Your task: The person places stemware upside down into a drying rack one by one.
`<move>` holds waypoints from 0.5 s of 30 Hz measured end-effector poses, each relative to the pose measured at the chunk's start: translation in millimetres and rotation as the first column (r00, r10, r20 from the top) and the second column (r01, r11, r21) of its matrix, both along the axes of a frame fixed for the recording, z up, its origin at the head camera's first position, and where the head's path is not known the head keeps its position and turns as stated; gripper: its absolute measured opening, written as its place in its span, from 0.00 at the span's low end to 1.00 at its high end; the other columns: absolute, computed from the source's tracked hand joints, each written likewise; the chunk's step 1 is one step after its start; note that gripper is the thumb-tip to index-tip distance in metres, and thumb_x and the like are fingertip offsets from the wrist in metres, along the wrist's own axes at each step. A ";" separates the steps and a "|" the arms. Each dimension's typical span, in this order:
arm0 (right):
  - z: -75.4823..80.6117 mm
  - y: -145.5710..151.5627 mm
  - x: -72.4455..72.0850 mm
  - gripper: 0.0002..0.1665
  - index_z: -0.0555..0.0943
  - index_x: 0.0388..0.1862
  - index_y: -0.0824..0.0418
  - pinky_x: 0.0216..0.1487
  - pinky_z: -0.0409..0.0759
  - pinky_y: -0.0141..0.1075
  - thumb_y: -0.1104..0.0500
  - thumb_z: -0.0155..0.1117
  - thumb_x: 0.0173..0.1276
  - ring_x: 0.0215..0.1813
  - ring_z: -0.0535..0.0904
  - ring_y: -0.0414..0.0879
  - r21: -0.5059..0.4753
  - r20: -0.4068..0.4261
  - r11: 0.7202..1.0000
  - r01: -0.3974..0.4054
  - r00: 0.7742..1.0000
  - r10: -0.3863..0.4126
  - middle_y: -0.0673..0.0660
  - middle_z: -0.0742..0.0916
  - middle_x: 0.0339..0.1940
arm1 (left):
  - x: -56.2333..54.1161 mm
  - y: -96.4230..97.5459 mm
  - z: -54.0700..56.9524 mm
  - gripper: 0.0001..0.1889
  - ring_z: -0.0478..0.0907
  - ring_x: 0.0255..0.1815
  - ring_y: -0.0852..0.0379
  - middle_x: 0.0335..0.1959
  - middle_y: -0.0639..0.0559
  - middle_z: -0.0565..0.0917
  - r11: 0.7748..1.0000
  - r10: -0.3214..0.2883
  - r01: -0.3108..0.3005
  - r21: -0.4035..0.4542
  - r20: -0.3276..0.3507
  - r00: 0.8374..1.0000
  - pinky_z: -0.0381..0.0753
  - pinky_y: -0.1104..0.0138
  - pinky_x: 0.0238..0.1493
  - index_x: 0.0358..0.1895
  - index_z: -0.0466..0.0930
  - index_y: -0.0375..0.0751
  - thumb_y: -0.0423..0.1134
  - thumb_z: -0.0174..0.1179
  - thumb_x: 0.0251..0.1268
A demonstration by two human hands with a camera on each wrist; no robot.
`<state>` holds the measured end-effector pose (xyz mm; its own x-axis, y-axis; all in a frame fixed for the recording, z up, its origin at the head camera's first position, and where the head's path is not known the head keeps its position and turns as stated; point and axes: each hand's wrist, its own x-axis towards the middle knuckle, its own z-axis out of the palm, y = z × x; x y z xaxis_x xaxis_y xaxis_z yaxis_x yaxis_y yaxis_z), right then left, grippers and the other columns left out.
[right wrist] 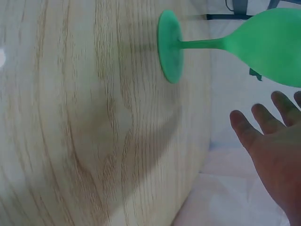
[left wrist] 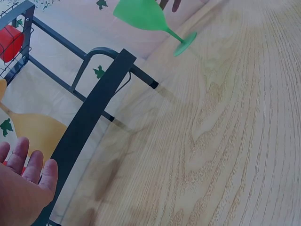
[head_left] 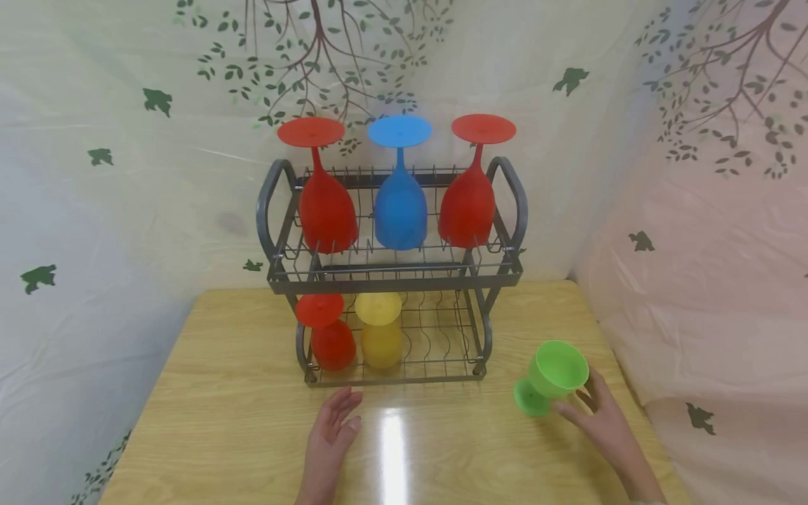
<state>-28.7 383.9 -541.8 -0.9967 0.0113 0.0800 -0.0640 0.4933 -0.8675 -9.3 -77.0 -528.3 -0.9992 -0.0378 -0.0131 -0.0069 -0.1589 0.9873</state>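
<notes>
A green goblet [head_left: 558, 369] stands upright on its foot at the right of the table. Beside its bowl is my right hand [head_left: 600, 414], thumb and fingers spread apart around the near right side. In the right wrist view those fingers [right wrist: 268, 120] extend fairly straight beside the green bowl [right wrist: 270, 44]. My left hand [head_left: 331, 426] hovers in front of the rack, fingers loosely bent and holding nothing. The left wrist view shows that hand [left wrist: 28, 181] close to the rack's dark front bar [left wrist: 94, 120], with a yellow goblet [left wrist: 40, 132] behind.
A two-tier dark metal dish rack [head_left: 394, 284] stands at the table's back. Upside down on its top tier are two red goblets [head_left: 328, 210] and a blue one [head_left: 400, 210]. Below, a red goblet [head_left: 333, 344] and a yellow one are at the left. Printed cloth [head_left: 189, 210] hangs behind.
</notes>
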 end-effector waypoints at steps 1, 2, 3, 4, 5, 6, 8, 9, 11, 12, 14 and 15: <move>-0.7 -0.5 -1.6 0.58 0.45 0.87 0.51 0.68 0.65 0.21 0.64 0.71 0.70 0.79 0.58 0.46 -0.003 0.017 1.000 -0.005 1.000 0.005 0.69 0.57 0.83 | 0.0 -0.2 0.0 0.28 0.76 0.63 0.67 0.65 0.39 0.79 1.000 0.000 0.000 0.000 0.000 1.000 0.73 0.75 0.64 0.73 0.61 0.22 0.27 0.56 0.75; -1.4 -1.1 -2.7 0.58 0.45 0.87 0.51 0.72 0.67 0.29 0.63 0.72 0.70 0.79 0.58 0.53 -0.001 0.033 1.000 -0.007 0.999 0.007 0.69 0.57 0.83 | 0.1 -0.3 0.0 0.28 0.76 0.63 0.66 0.65 0.38 0.79 1.000 0.001 -0.001 0.000 0.000 1.000 0.74 0.75 0.64 0.73 0.61 0.22 0.27 0.56 0.75; -2.1 -1.9 -3.6 0.58 0.45 0.87 0.51 0.74 0.69 0.38 0.63 0.72 0.70 0.78 0.59 0.58 0.003 0.042 1.000 -0.008 0.999 0.008 0.68 0.58 0.83 | 0.0 -0.4 0.0 0.28 0.76 0.63 0.66 0.65 0.37 0.78 1.000 0.001 -0.001 0.000 0.000 1.000 0.74 0.75 0.64 0.73 0.61 0.22 0.26 0.56 0.75; -2.5 -2.7 -4.4 0.58 0.46 0.87 0.51 0.75 0.69 0.48 0.63 0.72 0.70 0.77 0.60 0.60 -0.003 0.046 1.000 -0.010 0.999 0.011 0.68 0.58 0.83 | 0.1 -0.6 0.0 0.28 0.76 0.63 0.66 0.65 0.37 0.78 1.000 0.001 -0.001 -0.002 0.002 1.000 0.74 0.75 0.64 0.73 0.61 0.22 0.26 0.56 0.75; -2.9 -3.5 -5.1 0.58 0.46 0.87 0.52 0.73 0.68 0.56 0.64 0.72 0.69 0.76 0.62 0.57 -0.013 0.045 1.000 -0.012 0.999 0.013 0.68 0.59 0.82 | 0.1 -0.8 0.0 0.28 0.76 0.63 0.66 0.65 0.36 0.78 1.000 -0.001 0.001 -0.004 0.004 1.000 0.73 0.75 0.64 0.73 0.61 0.22 0.26 0.56 0.75; -3.3 -4.3 -5.7 0.57 0.47 0.87 0.52 0.72 0.69 0.59 0.64 0.72 0.69 0.76 0.63 0.51 -0.014 0.041 1.000 -0.013 0.999 0.013 0.67 0.61 0.81 | 0.2 -1.1 0.1 0.28 0.76 0.63 0.66 0.66 0.35 0.77 1.000 -0.001 0.001 -0.004 0.007 1.000 0.73 0.74 0.65 0.73 0.60 0.23 0.26 0.56 0.75; -4.0 -5.7 -6.3 0.56 0.50 0.86 0.53 0.71 0.72 0.51 0.65 0.72 0.69 0.72 0.65 0.39 -0.020 0.025 1.000 -0.013 1.000 0.014 0.66 0.64 0.79 | 0.3 -1.6 0.5 0.28 0.76 0.64 0.66 0.66 0.34 0.77 1.000 -0.003 0.003 -0.005 0.018 1.000 0.73 0.74 0.65 0.74 0.60 0.23 0.26 0.55 0.75; -4.5 -6.4 -6.7 0.55 0.51 0.85 0.54 0.70 0.73 0.42 0.65 0.72 0.68 0.70 0.65 0.33 -0.023 0.012 1.000 -0.015 1.000 0.016 0.65 0.65 0.78 | 0.4 -1.8 0.7 0.28 0.76 0.64 0.66 0.67 0.34 0.76 1.000 -0.001 0.001 -0.006 0.026 1.000 0.73 0.74 0.65 0.74 0.61 0.24 0.26 0.55 0.75; -4.6 -7.8 -7.0 0.53 0.53 0.85 0.56 0.64 0.71 0.25 0.66 0.72 0.68 0.68 0.63 0.26 -0.025 -0.003 1.000 -0.013 1.000 0.013 0.65 0.67 0.77 | 0.8 -2.0 1.0 0.28 0.76 0.64 0.66 0.67 0.32 0.75 1.000 -0.005 0.005 -0.007 0.033 0.999 0.73 0.74 0.65 0.74 0.61 0.24 0.27 0.55 0.75; -4.4 -8.4 -6.9 0.53 0.53 0.84 0.57 0.61 0.68 0.19 0.65 0.72 0.68 0.67 0.63 0.25 -0.019 -0.005 1.000 -0.011 1.000 0.011 0.65 0.67 0.76 | 1.1 -1.9 1.0 0.28 0.76 0.64 0.66 0.67 0.32 0.75 1.000 -0.008 0.008 -0.006 0.035 0.999 0.73 0.75 0.65 0.74 0.61 0.25 0.27 0.55 0.75; -2.1 -10.6 -6.5 0.53 0.53 0.84 0.60 0.63 0.69 0.22 0.64 0.73 0.69 0.70 0.66 0.33 -0.015 -0.003 1.000 -0.006 1.000 0.006 0.66 0.67 0.77 | 1.5 -1.6 1.3 0.28 0.75 0.64 0.66 0.68 0.31 0.75 1.000 -0.014 0.014 -0.009 0.043 0.999 0.73 0.75 0.65 0.74 0.61 0.25 0.27 0.56 0.75; -0.9 -11.5 -6.5 0.52 0.53 0.84 0.61 0.63 0.70 0.22 0.63 0.73 0.69 0.70 0.67 0.35 0.003 -0.001 1.000 -0.002 1.000 0.002 0.66 0.67 0.77 | 1.7 -1.4 1.6 0.28 0.75 0.64 0.66 0.68 0.31 0.75 1.000 -0.017 0.017 -0.011 0.044 0.999 0.73 0.75 0.64 0.74 0.61 0.25 0.28 0.56 0.75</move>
